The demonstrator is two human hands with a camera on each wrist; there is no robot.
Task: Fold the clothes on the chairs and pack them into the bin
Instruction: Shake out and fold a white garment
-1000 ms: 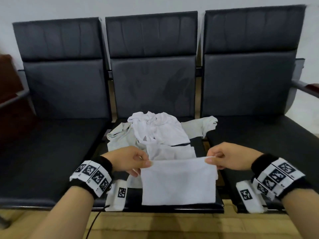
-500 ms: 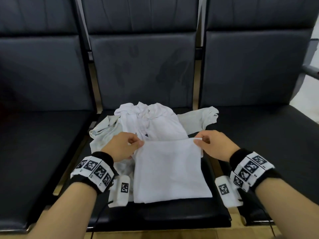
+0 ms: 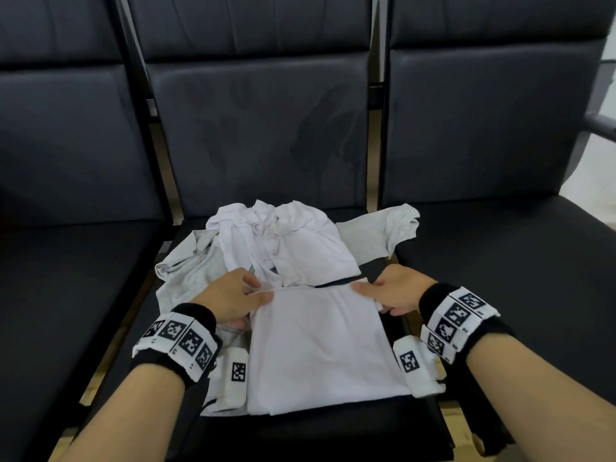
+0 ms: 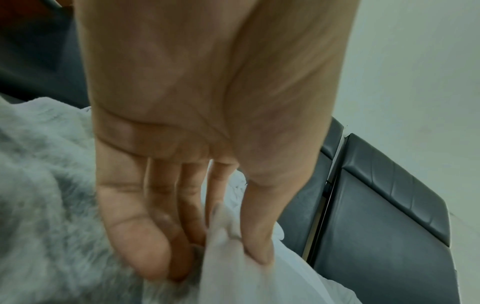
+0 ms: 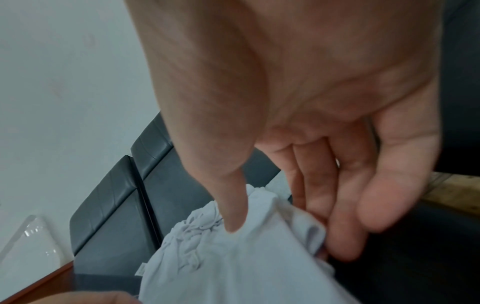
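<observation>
Here, both hands (image 3: 233,296) (image 3: 396,290) pinching folded white garment (image 3: 316,345), marker-patterned wristbands (image 3: 180,341).

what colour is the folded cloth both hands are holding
White, plain with no pattern. The folded cloth shows best in the head view.

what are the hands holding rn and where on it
Both hold the folded white garment: left hand pinches its far left corner, right hand its far right corner.

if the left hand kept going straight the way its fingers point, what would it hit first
Probably the crumpled white garment, lying just beyond the left hand, which pinches the folded white cloth; depth is uncertain.
</observation>
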